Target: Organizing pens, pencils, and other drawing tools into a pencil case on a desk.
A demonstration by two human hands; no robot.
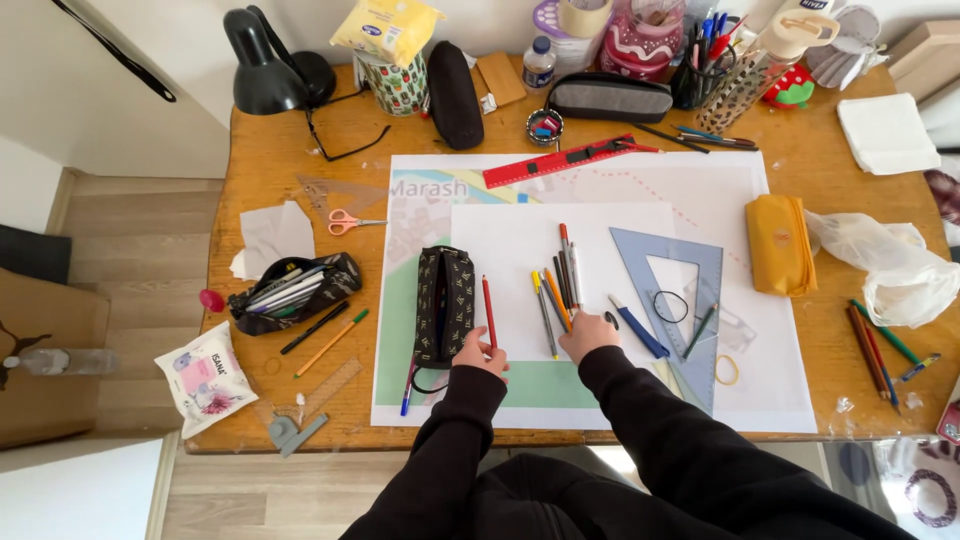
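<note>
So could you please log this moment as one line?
left hand: on red pencil, beside black pencil case | right hand: at pen cluster | surface: white paper

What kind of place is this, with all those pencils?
Probably a home desk for drawing or schoolwork. A wooden desk holds a black desk lamp, pencil cases, a blue set square and loose pencils lying on white paper.

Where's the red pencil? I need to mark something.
In the head view, the red pencil lies on the white paper, between the black pencil case and the pencil pile, at the left hand.
</note>
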